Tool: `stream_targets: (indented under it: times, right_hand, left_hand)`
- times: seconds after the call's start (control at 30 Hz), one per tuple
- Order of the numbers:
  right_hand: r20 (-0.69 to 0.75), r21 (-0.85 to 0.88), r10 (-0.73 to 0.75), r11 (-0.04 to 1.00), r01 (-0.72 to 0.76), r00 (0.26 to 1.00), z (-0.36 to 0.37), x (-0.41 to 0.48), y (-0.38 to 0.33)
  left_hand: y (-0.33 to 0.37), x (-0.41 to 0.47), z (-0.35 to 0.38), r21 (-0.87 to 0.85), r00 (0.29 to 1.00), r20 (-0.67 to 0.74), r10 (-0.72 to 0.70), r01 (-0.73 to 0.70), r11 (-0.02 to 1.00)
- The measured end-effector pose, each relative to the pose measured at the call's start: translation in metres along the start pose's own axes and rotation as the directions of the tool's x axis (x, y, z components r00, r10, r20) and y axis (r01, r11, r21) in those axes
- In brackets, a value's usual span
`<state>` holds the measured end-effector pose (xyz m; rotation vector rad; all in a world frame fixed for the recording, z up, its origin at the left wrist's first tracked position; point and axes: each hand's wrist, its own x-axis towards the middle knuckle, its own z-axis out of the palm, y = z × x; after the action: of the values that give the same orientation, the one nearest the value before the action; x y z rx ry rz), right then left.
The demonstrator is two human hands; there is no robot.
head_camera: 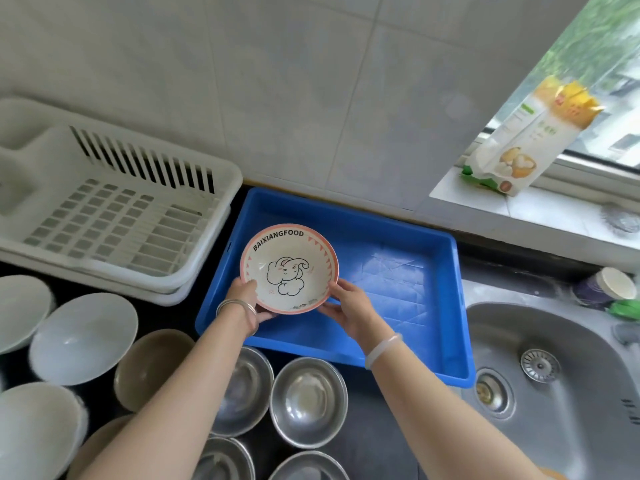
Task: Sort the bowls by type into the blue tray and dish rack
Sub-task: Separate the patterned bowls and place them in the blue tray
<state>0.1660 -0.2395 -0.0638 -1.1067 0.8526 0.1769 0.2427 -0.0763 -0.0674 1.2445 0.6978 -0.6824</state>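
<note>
I hold a white ceramic bowl (289, 268) with a pink rim, an elephant drawing and the word BAIXIANGFOOD. It hangs over the left part of the blue tray (394, 271), which has nothing else in it. My left hand (244, 296) grips its left rim and my right hand (349, 306) grips its right rim. The white dish rack (114, 216) stands to the left with nothing in it. On the dark counter below are several steel bowls (308, 401), white bowls (83, 337) and a beige bowl (149, 368).
A steel sink (554, 393) lies to the right of the tray. A flour bag (523, 140) leans on the window sill. A cup (606, 287) and a green item sit by the sink's back edge. Tiled wall is behind.
</note>
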Motion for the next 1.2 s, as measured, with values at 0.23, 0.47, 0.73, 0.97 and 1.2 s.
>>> stream_targets:
  times: [0.23,0.47,0.73,0.97,1.2]
  right_hand:
    - [-0.034,0.152,0.001,0.988,0.004,0.999,0.025,0.012,-0.002]
    - [-0.089,0.18,0.004,0.984,0.012,0.996,0.032,0.024,-0.01]
    - [-0.107,0.197,-0.004,0.98,0.025,0.994,0.037,0.023,-0.012]
    - [-0.05,0.05,-0.02,0.999,0.022,0.999,0.03,0.008,-0.009]
    - [-0.117,-0.112,-0.129,0.987,0.116,0.985,-0.014,-0.049,-0.008]
  left_hand:
    - [0.001,0.004,0.0,-0.203,0.999,-0.009,0.047,-0.048,0.978]
    - [0.009,0.007,0.004,-0.217,0.994,0.034,0.103,-0.093,0.972]
    - [0.01,0.009,0.008,-0.229,0.989,0.009,0.151,-0.145,0.963]
    - [-0.007,-0.014,0.018,-0.146,0.96,-0.094,0.263,-0.275,0.95]
    - [-0.053,-0.077,0.036,0.017,0.957,0.019,0.288,-0.288,0.957]
